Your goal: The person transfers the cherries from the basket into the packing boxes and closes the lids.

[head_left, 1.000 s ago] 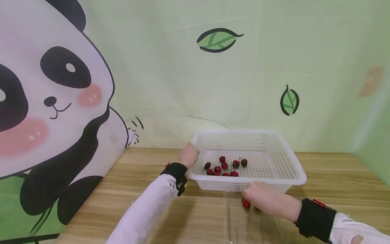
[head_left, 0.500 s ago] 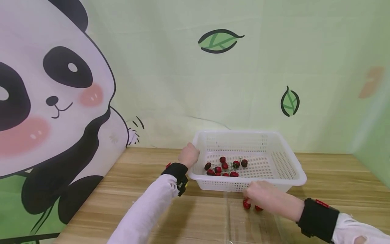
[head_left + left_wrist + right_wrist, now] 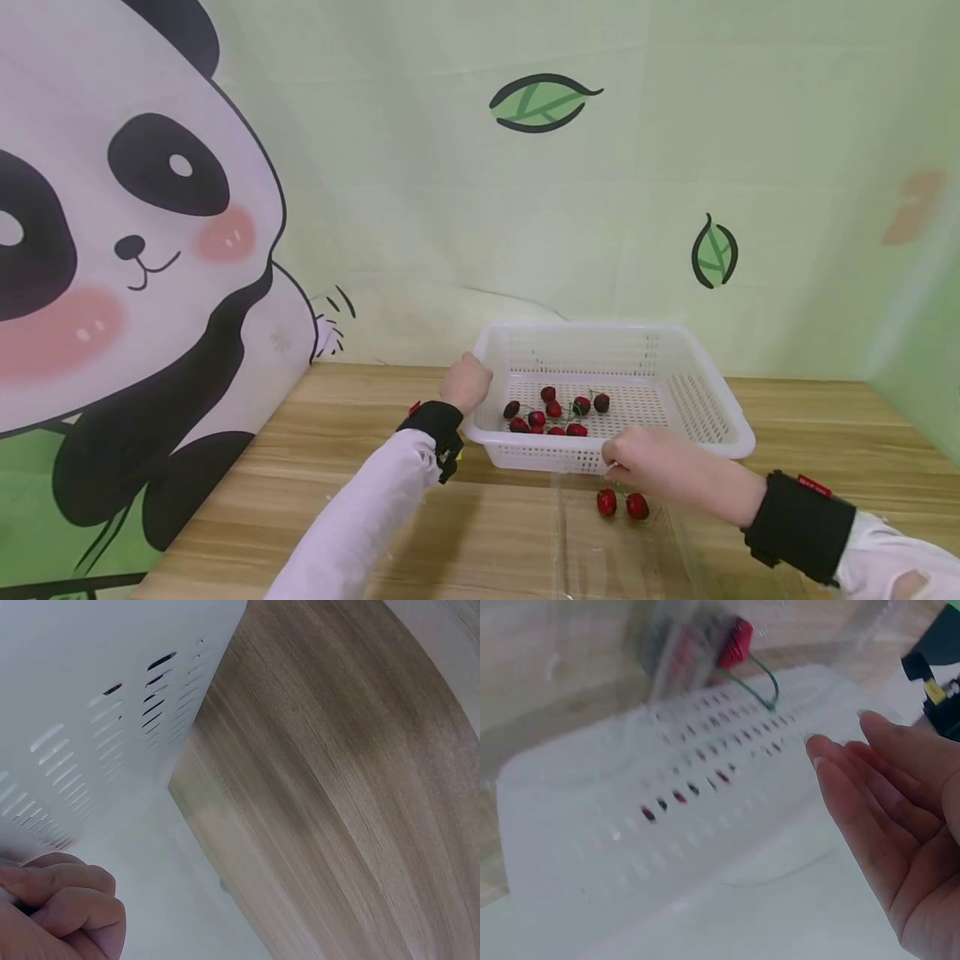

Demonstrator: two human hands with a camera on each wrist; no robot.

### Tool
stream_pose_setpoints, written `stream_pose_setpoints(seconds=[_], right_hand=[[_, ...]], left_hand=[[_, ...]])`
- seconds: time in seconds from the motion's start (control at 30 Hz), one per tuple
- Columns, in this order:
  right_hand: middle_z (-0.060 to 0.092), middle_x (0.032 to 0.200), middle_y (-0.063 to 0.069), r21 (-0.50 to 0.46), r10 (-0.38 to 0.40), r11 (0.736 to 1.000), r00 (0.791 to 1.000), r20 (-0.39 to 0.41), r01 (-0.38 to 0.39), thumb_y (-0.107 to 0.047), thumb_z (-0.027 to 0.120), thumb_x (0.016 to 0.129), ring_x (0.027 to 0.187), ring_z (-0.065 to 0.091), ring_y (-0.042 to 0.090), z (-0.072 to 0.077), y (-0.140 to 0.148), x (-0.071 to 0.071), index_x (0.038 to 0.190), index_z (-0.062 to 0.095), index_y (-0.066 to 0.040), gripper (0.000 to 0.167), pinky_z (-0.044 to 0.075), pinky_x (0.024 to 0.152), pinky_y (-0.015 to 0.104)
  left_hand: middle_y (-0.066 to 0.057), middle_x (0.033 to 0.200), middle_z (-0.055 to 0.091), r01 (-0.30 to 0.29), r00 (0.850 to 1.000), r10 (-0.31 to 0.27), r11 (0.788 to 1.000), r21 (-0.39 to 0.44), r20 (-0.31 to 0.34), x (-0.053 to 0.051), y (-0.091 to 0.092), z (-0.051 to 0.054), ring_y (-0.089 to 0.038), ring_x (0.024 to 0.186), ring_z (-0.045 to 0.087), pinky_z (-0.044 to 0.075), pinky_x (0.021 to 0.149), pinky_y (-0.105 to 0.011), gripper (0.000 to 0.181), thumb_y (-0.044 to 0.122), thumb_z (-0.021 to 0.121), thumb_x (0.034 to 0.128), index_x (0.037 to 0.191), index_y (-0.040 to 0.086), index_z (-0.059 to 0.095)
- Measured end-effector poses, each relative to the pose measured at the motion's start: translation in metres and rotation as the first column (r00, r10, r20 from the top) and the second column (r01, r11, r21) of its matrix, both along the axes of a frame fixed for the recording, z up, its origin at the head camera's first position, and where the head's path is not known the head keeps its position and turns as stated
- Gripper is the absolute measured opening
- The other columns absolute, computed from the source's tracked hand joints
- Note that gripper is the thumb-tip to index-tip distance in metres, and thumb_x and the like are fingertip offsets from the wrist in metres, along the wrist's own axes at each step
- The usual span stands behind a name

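A white plastic basket [image 3: 723,400] holds several dark red cherries [image 3: 553,409], gathered toward its left and front. My left hand [image 3: 465,383] grips the basket's left rim, and its curled fingers also show in the left wrist view. Two red cherries [image 3: 637,506], joined by green stems [image 3: 771,703], lie in a clear plastic container [image 3: 600,558] in front of the basket. Just above and behind this pair is my right hand [image 3: 652,458]. In the right wrist view its thumb and fingers are parted with nothing between them, and the stems are clear of the fingertips.
Everything stands on a wooden table [image 3: 337,500]. Behind it hangs a pale green cloth backdrop [image 3: 420,208] with a panda and leaves printed on it. The basket's back side stands close to this backdrop.
My right hand has let go of the cherry pair and risen slightly, moving back toward the basket. Both cherries are now fully visible. My left hand has stayed on the rim.
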State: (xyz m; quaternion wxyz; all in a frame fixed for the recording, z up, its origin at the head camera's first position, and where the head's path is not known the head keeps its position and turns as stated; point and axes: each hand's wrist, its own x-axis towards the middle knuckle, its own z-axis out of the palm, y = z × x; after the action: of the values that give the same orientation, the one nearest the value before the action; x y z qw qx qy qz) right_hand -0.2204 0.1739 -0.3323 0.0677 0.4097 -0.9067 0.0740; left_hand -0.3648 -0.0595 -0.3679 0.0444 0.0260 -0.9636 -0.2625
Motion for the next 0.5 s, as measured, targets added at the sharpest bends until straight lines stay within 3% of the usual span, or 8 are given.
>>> stream_pose_setpoints(seconds=[0.17,0.37,0.5], right_hand=[[0.059,0.064,-0.004,-0.004,-0.011,1.000,1.000,-0.026,0.011,-0.005,0.073,0.073,0.054,0.049,0.004,0.014,0.003,-0.003,0.068,0.063,-0.009,0.012,0.043,0.051,0.022],[0.051,0.061,-0.008,-0.034,0.006,0.999,1.000,-0.016,-0.007,-0.004,0.074,0.073,0.053,0.040,0.004,0.034,0.006,-0.012,0.068,0.062,-0.009,0.014,0.039,0.051,0.022],[0.054,0.064,-0.007,-0.026,-0.007,1.000,1.000,-0.023,0.007,-0.005,0.073,0.074,0.053,0.043,0.004,0.045,0.009,-0.021,0.070,0.063,-0.009,0.011,0.041,0.053,0.022]], left_hand=[[-0.014,0.081,0.053,0.008,1.000,-0.008,1.000,0.016,0.002,0.000,0.000,0.000,-0.025,0.071,0.053,0.043,0.058,-0.036,0.032,0.020,0.051,0.0907,0.108,-0.007,0.048],[-0.013,0.079,0.052,0.008,1.000,-0.008,1.000,0.008,-0.002,-0.002,-0.001,-0.001,-0.025,0.070,0.053,0.043,0.058,-0.037,0.032,0.020,0.050,0.0908,0.109,-0.007,0.048],[-0.014,0.081,0.053,0.005,1.000,-0.006,1.000,0.014,0.005,-0.003,-0.001,-0.001,-0.025,0.071,0.053,0.044,0.060,-0.038,0.033,0.020,0.050,0.0909,0.109,-0.006,0.047]])
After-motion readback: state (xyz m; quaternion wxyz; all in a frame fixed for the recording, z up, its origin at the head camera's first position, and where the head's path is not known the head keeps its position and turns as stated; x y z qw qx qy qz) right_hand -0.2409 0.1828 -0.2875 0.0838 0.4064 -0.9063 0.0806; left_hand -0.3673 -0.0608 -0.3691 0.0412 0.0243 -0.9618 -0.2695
